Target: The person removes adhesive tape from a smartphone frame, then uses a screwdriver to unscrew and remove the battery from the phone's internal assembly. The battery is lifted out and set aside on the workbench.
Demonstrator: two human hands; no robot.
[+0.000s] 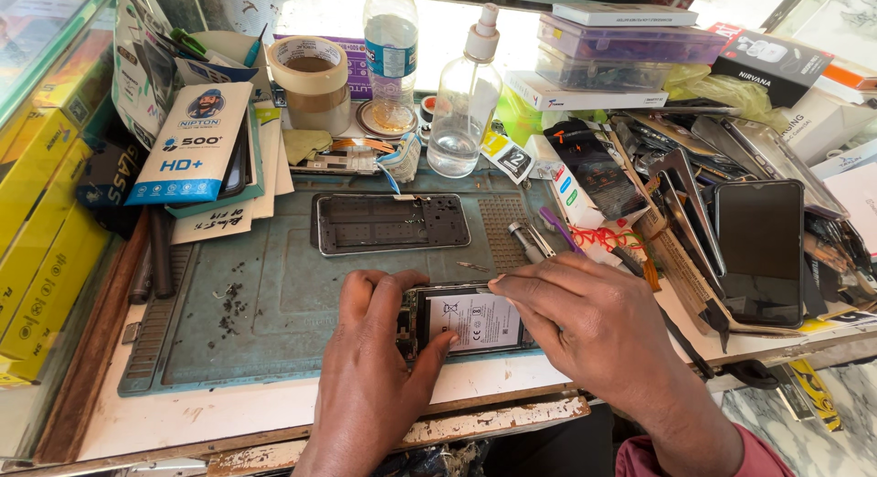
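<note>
I log: matt, dusty teal rubber work mat [274,285]; dark plastic phone frame [391,224] with metal edge, centre frame; glossy white battery label on opened phone [475,320]; clear plastic spray bottle [464,111], upper centre; glossy black glass screen [760,250], right; chipped, rough painted wood bench edge [493,422].

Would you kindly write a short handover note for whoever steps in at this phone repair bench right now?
Left hand: steadies the opened phone on the green work mat, thumb on its white-labelled battery.
Right hand: rests on the phone's right end, fingertips at its top edge; whether it pinches a tool is unclear.
Done: the phone's back is off and the battery is exposed; a bare phone frame lies further up the mat.
Left: the phone lies open, not reassembled. Tweezers lie beside the frame.
</note>
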